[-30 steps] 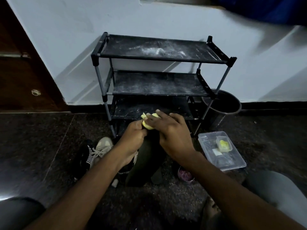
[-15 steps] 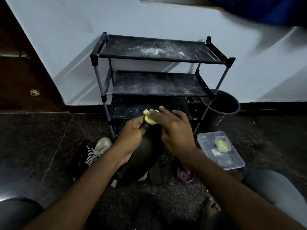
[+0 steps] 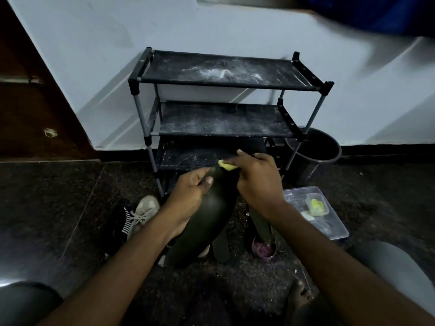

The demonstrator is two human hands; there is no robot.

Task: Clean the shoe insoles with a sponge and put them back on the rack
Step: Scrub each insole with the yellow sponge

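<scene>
The main risk, as I judge it, is at the tip of the insole [image 3: 207,215]: the sponge [image 3: 226,166] sits right on its upper end, and a stroke running past that edge would slide off and leave the tip unwiped. The sponge is small and mostly hidden under the fingers, so it could also slip out of the pinch. The insole is long and likely flexible, held only near its top, so hard pressure may bend it away from the sponge. Its lower end hangs close to the gritty floor [image 3: 70,208], where it could pick up dirt again; whether it touches there I cannot tell. The left hand [image 3: 188,196] comes in from the lower left, and its grip is clenched on the insole's upper part, thumb laid across the dark face, holding it tilted with the tip pointing toward the rack [image 3: 211,69]. The right hand [image 3: 256,182] reaches in from the right, wrist raised and knuckles up, its grip pinching the sponge against the tip. The insole is thus in the air in front of the rack's lowest shelf, not yet on it.
</scene>
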